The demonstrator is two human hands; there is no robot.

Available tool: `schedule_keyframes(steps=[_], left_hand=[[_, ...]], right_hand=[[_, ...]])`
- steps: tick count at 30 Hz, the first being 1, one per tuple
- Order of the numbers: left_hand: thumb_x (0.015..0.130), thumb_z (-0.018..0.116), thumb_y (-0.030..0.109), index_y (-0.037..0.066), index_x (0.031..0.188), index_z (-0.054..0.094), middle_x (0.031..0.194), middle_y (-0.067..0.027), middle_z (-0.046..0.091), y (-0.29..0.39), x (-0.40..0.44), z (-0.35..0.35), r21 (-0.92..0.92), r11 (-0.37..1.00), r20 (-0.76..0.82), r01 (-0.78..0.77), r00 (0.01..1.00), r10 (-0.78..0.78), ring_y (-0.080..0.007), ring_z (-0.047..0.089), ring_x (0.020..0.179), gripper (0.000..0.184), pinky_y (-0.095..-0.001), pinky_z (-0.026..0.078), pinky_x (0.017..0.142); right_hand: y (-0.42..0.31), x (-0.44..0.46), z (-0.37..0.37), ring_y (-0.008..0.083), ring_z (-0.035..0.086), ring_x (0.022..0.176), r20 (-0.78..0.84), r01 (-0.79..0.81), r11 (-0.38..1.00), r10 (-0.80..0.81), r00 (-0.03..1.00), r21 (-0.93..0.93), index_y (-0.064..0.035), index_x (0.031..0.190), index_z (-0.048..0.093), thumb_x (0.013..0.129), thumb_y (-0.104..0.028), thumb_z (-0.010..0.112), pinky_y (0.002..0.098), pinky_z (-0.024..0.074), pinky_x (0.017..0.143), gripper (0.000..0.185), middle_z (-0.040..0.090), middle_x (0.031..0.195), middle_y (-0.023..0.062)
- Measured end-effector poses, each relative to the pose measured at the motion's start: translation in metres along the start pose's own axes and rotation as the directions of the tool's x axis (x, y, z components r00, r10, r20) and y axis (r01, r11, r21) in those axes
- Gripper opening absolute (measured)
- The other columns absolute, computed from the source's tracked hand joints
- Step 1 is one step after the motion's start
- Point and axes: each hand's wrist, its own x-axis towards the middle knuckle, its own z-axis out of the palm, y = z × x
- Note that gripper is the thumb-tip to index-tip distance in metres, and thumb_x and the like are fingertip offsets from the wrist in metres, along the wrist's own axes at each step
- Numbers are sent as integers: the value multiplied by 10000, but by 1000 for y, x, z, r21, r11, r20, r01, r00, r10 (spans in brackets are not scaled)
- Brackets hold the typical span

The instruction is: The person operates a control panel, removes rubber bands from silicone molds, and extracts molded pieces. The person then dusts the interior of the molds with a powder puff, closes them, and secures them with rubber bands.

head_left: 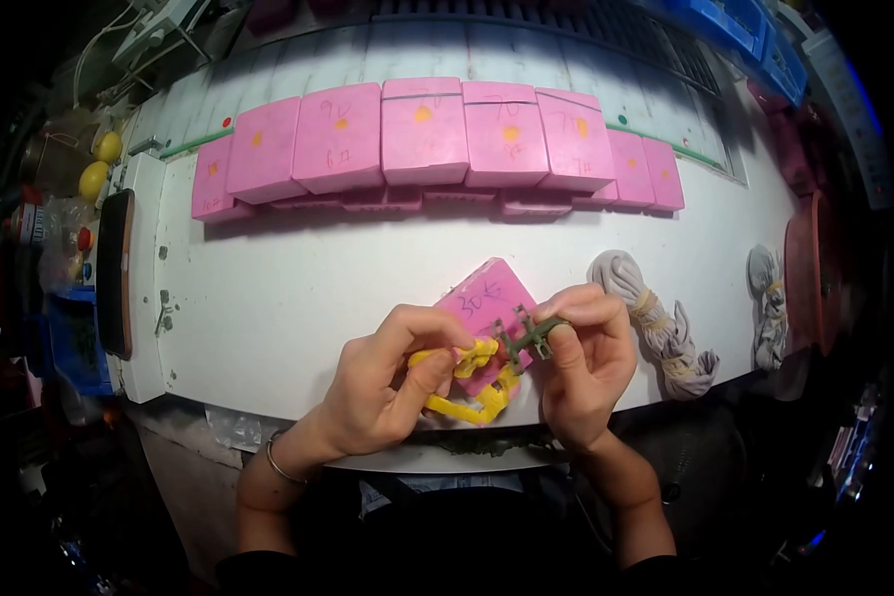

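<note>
My left hand (387, 372) is closed in a pinch on a yellow plastic piece (459, 407) with an angular, frame-like outline. Between the thumb and fingers of my right hand (591, 368) is a dark green branched plastic part (528, 340) with several short prongs. The two parts are held close together, and I cannot tell whether they touch. Behind and partly hidden by them, a pink block (489, 288) with handwriting lies on the white table (298, 298). Some red and pink shows between the parts, too small to name.
Across the back of the table runs a row of pink blocks (422, 139) with yellow spots. Tied bundles of pale cloth (651, 318) lie to the right. A phone-like dark slab (116, 273) rests at the left edge, with a blue bin (74, 343) beyond it.
</note>
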Motion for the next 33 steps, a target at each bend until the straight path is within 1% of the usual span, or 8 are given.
schedule_keyframes(steps=[9, 11, 15, 18, 23, 27, 30, 33], left_hand=[[918, 476, 6, -14, 1056, 513, 795, -70, 614, 1, -1, 0, 36, 997, -21, 61, 998, -61, -91, 592, 652, 145, -208, 478, 584], [917, 472, 2, -21, 1055, 511, 814, -89, 628, 0, -1, 1, 36, 999, -43, 19, 999, -17, -109, 627, 707, 146, -219, 506, 623], [916, 465, -5, -25, 1060, 506, 831, -102, 634, 1, -2, 2, -3, 1000, -42, 15, 999, -15, -122, 644, 739, 151, -229, 521, 645], [907, 478, -19, -26, 1070, 499, 849, -113, 635, -6, -4, 2, 11, 997, -29, -74, 997, 74, -138, 647, 730, 164, -239, 527, 631], [835, 574, -72, -28, 1087, 488, 860, -129, 633, -17, -4, 6, 205, 911, -37, -359, 927, 373, -173, 647, 699, 270, -253, 513, 582], [799, 617, -82, -36, 1076, 512, 857, -124, 633, -8, -1, 9, 258, 905, -100, -337, 923, 372, -170, 637, 668, 300, -241, 486, 540], [780, 647, -62, -46, 1012, 594, 839, -115, 625, 0, 2, 8, 428, 855, -171, -294, 902, 396, -139, 571, 605, 239, -221, 440, 501], [797, 630, -52, -25, 1029, 614, 809, -95, 616, 7, 7, 11, 593, 781, -189, -195, 909, 371, -130, 550, 595, 235, -230, 436, 501]], right_hand=[[-1, 1, -1, 140, 534, 829, -38, 21, 1000, -21, 999, -2, -5, 992, 443, 905, 16, 494, 249, 479, 728, 103, 503, 986, 132], [-5, 6, -1, 142, 532, 822, -130, -10, 999, 16, 991, 49, -12, 986, 453, 903, 7, 506, 250, 480, 715, 100, 505, 983, 127], [-4, 4, 0, 143, 533, 825, -105, 37, 999, -33, 994, 33, -20, 979, 458, 904, -2, 509, 258, 501, 716, 92, 505, 980, 118], [-3, 4, -1, 142, 535, 830, -120, 53, 998, -49, 992, 32, -22, 986, 460, 903, 1, 505, 260, 508, 720, 97, 502, 980, 122], [-3, 5, -4, 159, 548, 779, -102, 98, 994, -92, 991, 55, 11, 1006, 447, 897, 21, 491, 278, 519, 648, 118, 519, 957, 150], [-10, 3, -2, 141, 539, 772, -109, 78, 996, -81, 991, -31, -4, 1018, 462, 895, -24, 512, 249, 511, 661, 134, 505, 957, 133], [-13, 0, -7, 145, 547, 722, -93, 113, 987, -123, 988, -112, -2, 1026, 465, 898, -33, 510, 239, 510, 598, 139, 505, 955, 139], [-29, -2, -6, 174, 569, 735, -67, 101, 995, -101, 993, 4, 44, 1007, 466, 884, 54, 484, 285, 536, 628, 125, 520, 959, 176]])
